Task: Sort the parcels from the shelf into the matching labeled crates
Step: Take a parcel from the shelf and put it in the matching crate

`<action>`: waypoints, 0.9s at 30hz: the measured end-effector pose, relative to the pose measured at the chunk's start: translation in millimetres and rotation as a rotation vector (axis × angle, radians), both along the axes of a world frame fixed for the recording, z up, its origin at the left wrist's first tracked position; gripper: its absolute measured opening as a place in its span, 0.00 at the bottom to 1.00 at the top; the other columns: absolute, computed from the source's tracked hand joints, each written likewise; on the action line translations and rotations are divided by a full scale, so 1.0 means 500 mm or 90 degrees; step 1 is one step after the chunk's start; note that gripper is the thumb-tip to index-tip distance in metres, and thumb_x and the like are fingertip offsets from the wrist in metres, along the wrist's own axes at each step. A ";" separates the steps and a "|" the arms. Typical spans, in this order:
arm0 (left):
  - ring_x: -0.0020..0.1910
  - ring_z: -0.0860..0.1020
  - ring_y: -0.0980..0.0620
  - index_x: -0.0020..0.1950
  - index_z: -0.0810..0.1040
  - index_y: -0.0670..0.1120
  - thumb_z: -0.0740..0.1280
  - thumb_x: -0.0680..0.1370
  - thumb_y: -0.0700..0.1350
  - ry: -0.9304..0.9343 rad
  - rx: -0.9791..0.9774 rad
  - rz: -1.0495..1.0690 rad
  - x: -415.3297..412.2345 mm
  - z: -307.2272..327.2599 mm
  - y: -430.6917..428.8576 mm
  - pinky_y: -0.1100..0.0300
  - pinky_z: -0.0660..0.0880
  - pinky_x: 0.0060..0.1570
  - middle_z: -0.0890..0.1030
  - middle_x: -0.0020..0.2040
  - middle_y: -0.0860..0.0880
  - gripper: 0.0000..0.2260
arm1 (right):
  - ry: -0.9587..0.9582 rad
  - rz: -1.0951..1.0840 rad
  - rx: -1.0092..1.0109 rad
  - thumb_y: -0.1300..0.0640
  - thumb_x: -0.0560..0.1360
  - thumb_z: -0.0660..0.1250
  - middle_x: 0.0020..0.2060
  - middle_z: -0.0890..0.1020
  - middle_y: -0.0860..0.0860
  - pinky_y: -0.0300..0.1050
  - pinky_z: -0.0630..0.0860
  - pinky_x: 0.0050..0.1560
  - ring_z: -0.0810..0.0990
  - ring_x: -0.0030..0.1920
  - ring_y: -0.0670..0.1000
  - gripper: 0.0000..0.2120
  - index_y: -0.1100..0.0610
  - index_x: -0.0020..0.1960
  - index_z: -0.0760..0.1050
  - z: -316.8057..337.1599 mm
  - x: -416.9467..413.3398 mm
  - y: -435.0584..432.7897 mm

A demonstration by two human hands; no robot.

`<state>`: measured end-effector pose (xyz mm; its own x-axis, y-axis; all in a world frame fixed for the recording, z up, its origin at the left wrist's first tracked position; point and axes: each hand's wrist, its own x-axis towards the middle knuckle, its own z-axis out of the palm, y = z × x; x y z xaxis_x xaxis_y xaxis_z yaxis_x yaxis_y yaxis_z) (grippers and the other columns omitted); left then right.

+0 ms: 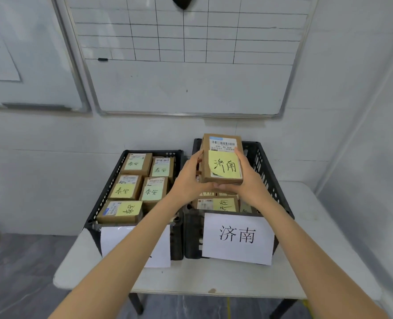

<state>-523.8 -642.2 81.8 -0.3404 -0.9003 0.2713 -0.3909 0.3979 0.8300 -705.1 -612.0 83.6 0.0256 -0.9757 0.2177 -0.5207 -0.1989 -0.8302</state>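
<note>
There were two black crates, one left (105, 185) and one right (262, 166), on one white table (214, 279). Each crate bore one white paper sign, two in all (114, 240) (237, 238). The left crate showed five brown parcels (136, 163) (162, 168) (125, 187) (154, 191) (120, 210), each with one sticky note (124, 191). One more parcel (222, 160) sat between the left hand (188, 178) and the right hand (250, 178). Below it, at least two further parcels (216, 203) (246, 207) showed; any others were hidden. There were two whiteboards (190, 84) (29, 65).
</note>
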 end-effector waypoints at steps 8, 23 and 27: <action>0.70 0.69 0.51 0.78 0.57 0.49 0.73 0.75 0.47 -0.092 0.065 0.013 -0.034 -0.051 -0.104 0.56 0.69 0.64 0.67 0.74 0.50 0.36 | 0.027 -0.052 0.057 0.64 0.69 0.77 0.66 0.69 0.41 0.39 0.62 0.67 0.64 0.65 0.39 0.52 0.51 0.81 0.47 -0.030 -0.099 -0.101; 0.69 0.69 0.51 0.76 0.62 0.51 0.67 0.79 0.46 -0.018 0.128 0.132 -0.178 -0.087 -0.252 0.60 0.66 0.59 0.69 0.72 0.51 0.27 | 0.166 0.002 0.201 0.55 0.70 0.78 0.73 0.69 0.51 0.47 0.68 0.67 0.70 0.70 0.51 0.55 0.46 0.81 0.41 -0.140 -0.318 -0.152; 0.68 0.69 0.52 0.76 0.64 0.49 0.67 0.79 0.46 -0.029 0.140 0.135 -0.200 -0.109 -0.273 0.60 0.66 0.59 0.69 0.72 0.52 0.26 | 0.200 0.039 0.249 0.52 0.71 0.77 0.75 0.67 0.50 0.52 0.67 0.71 0.68 0.73 0.53 0.55 0.44 0.80 0.38 -0.169 -0.325 -0.150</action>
